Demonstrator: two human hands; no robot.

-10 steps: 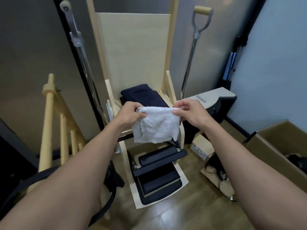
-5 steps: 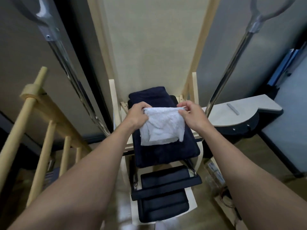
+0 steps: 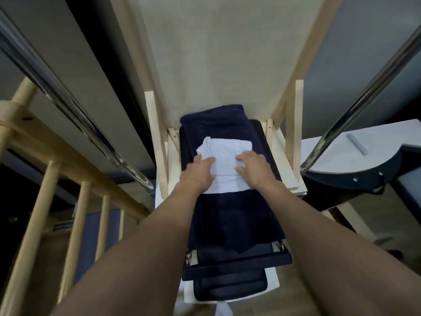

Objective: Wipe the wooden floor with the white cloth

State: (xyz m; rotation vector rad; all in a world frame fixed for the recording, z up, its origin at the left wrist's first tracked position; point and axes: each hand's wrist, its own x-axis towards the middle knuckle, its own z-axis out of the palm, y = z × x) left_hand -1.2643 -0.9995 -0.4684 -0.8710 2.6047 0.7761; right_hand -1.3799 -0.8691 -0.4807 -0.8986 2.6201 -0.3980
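Note:
The white cloth (image 3: 226,153) lies folded flat on a dark navy towel (image 3: 230,215) that covers the seat of a wooden chair-like apparatus. My left hand (image 3: 198,173) rests on the cloth's left side, fingers stretched forward over it. My right hand (image 3: 252,166) presses on the cloth's right side with flat fingers. Both forearms reach in from the bottom of the view. The wooden floor (image 3: 303,299) shows at the bottom, below the apparatus.
A tall pale wooden back panel (image 3: 218,60) rises behind the seat. Metal poles slant at left (image 3: 75,119) and right (image 3: 355,110). A wooden ladder-like rail (image 3: 45,197) stands left. A white-topped black unit (image 3: 369,160) is on the right. Black pedals (image 3: 234,270) sit below the seat.
The cloth was held up by its top corners in both hands; now it lies flat on the navy towel with both hands on top. The view has moved closer and tilted down.

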